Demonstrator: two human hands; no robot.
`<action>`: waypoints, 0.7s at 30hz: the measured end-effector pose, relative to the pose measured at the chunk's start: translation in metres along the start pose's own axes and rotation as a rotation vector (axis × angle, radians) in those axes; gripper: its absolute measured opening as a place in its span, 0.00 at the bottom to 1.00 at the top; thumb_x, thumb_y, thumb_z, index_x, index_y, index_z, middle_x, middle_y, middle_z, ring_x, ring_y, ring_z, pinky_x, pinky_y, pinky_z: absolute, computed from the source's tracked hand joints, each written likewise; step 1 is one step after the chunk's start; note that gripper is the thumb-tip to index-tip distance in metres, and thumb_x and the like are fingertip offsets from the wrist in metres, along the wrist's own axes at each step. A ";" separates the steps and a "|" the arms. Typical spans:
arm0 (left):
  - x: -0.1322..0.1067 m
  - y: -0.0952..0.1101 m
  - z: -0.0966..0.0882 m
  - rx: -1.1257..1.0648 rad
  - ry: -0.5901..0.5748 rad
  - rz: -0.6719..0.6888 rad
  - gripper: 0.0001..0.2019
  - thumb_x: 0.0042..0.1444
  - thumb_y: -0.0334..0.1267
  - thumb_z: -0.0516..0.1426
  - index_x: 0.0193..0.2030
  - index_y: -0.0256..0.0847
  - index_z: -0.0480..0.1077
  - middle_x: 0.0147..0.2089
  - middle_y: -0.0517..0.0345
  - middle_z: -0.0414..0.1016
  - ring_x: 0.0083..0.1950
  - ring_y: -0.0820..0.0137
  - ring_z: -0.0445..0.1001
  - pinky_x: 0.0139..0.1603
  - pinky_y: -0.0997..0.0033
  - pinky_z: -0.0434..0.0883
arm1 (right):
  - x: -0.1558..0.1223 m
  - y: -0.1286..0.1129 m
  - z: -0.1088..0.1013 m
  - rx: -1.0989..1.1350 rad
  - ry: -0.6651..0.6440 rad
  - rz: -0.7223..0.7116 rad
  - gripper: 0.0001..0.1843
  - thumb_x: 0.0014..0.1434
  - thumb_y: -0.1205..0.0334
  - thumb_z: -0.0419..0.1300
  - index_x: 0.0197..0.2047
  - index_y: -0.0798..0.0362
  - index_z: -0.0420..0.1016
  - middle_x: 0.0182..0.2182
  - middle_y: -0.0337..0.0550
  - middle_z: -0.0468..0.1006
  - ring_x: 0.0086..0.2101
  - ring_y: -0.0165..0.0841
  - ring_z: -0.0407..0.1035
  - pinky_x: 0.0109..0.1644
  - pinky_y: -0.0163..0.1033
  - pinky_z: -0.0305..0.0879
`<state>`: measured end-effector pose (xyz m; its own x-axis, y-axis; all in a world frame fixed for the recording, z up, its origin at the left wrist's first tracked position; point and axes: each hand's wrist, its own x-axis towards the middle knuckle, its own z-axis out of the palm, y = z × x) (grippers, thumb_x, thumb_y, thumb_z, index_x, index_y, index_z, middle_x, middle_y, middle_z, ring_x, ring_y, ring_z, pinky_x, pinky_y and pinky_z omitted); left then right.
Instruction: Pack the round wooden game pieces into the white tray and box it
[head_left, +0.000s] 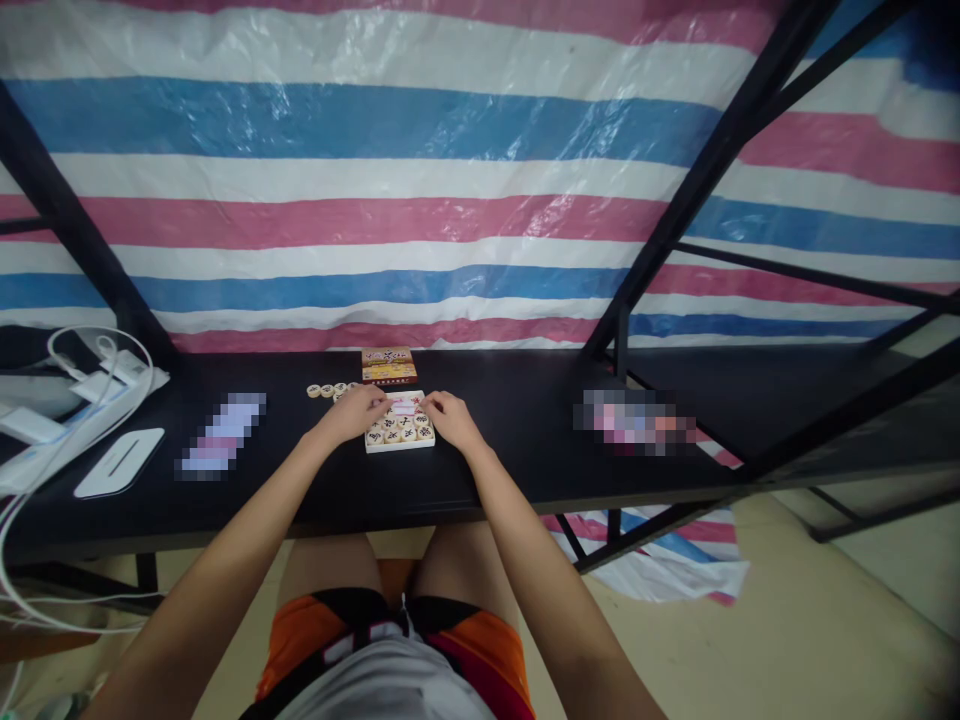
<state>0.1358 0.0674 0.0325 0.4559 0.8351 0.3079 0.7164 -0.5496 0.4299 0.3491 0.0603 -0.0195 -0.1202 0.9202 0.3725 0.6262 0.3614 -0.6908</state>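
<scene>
While the left hand [358,410] and right hand [451,416] flank a white tray [401,447] of xiangqi pieces [408,434], I cannot tell whether their curled fingers grip anything.

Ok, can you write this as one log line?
left hand: at tray; right hand: at tray; pieces: in tray, some outside; box: behind tray

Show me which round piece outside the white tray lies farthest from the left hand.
The leftmost piece, at the outer end of the row near the left hand; the other loose pieces lie further right, closer to that hand.
</scene>
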 end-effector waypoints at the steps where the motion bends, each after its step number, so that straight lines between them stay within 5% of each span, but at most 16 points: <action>1: -0.001 -0.004 -0.002 0.013 0.021 0.012 0.16 0.59 0.45 0.49 0.34 0.41 0.75 0.38 0.53 0.77 0.40 0.64 0.73 0.46 0.67 0.67 | 0.000 0.000 0.000 0.002 0.002 -0.001 0.11 0.59 0.60 0.53 0.32 0.52 0.75 0.27 0.38 0.69 0.30 0.29 0.64 0.39 0.34 0.58; 5: -0.009 -0.037 -0.012 0.182 0.146 -0.141 0.15 0.60 0.40 0.46 0.41 0.40 0.73 0.42 0.49 0.74 0.45 0.60 0.71 0.50 0.62 0.66 | 0.000 0.001 0.001 0.013 0.008 0.000 0.11 0.59 0.60 0.53 0.32 0.52 0.76 0.27 0.38 0.69 0.30 0.29 0.64 0.39 0.33 0.58; 11: -0.027 -0.082 -0.018 0.354 0.169 -0.453 0.18 0.57 0.39 0.49 0.53 0.41 0.69 0.53 0.45 0.68 0.52 0.55 0.67 0.51 0.58 0.66 | -0.001 0.000 -0.001 0.024 -0.004 0.009 0.10 0.59 0.62 0.53 0.32 0.52 0.75 0.28 0.39 0.71 0.31 0.29 0.65 0.40 0.33 0.58; 21: -0.035 -0.076 -0.024 0.448 0.130 -0.576 0.15 0.56 0.39 0.51 0.47 0.41 0.71 0.45 0.44 0.72 0.47 0.54 0.70 0.43 0.59 0.68 | -0.001 0.001 -0.001 0.026 -0.006 0.012 0.10 0.58 0.61 0.53 0.32 0.52 0.75 0.29 0.39 0.71 0.31 0.29 0.65 0.39 0.34 0.58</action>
<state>0.0531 0.0795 0.0096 -0.1032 0.9632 0.2483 0.9829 0.0604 0.1741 0.3501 0.0599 -0.0199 -0.1175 0.9252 0.3608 0.6072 0.3544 -0.7111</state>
